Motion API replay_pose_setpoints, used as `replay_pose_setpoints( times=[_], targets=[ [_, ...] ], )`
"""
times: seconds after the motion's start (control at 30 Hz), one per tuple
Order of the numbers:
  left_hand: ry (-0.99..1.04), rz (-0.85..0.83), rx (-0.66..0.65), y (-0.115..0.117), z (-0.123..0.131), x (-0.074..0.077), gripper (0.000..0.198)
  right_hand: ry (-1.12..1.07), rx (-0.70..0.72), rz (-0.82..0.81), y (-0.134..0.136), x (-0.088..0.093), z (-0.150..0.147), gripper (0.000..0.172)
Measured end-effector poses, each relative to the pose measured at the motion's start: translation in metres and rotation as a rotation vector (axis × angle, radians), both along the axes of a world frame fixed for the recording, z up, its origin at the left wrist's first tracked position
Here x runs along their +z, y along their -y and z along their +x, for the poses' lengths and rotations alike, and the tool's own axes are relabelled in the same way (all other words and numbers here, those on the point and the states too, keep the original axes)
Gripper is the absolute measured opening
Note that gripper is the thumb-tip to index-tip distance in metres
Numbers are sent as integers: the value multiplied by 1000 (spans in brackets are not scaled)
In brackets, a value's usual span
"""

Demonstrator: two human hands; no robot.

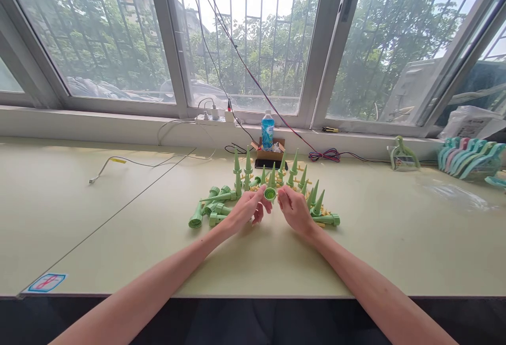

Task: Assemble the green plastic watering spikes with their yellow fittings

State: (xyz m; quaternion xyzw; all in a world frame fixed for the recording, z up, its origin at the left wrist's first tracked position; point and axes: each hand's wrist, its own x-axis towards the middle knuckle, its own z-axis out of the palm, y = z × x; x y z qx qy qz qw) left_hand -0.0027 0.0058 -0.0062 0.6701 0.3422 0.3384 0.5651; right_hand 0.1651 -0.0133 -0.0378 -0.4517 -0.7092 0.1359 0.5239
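My left hand (248,209) pinches a green plastic spike (270,193) by its round open end, which faces me. My right hand (294,209) is close beside it on the right, fingers curled in a pinch near the same piece; what it holds is too small to make out. Behind my hands several green spikes (272,174) stand upright on the table. More green spikes (211,208) lie on their sides to the left, and one lies at the right (327,219). Small yellow parts (324,211) are scattered among them.
A pale green table (118,229) runs under a window. A blue bottle (268,130) stands in a cardboard box (271,154) at the back. Cables (324,154) and a power strip (215,117) lie on the sill. Stacked pastel hangers (468,156) sit far right. A white cable (118,163) lies left.
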Motion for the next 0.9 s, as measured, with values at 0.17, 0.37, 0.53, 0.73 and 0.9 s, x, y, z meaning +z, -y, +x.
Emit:
replay_pose_setpoints(
  times=[0.17, 0.37, 0.53, 0.73, 0.9],
  targets=[
    [-22, 36, 0, 0, -1, 0, 60, 8, -27, -4, 0, 1, 0, 42],
    [-32, 137, 11, 0, -3, -2, 40, -5, -41, -24, 0, 2, -1, 45],
    [-38, 174, 7, 1, -3, 0, 37, -6, -45, -18, -2, 0, -1, 45],
    [-52, 224, 4, 1, -3, -1, 34, 13, -54, -10, -1, -1, 0, 44],
    [-46, 270, -2, 0, -3, -3, 35, 13, -60, -2, -1, 0, 0, 44]
  ],
)
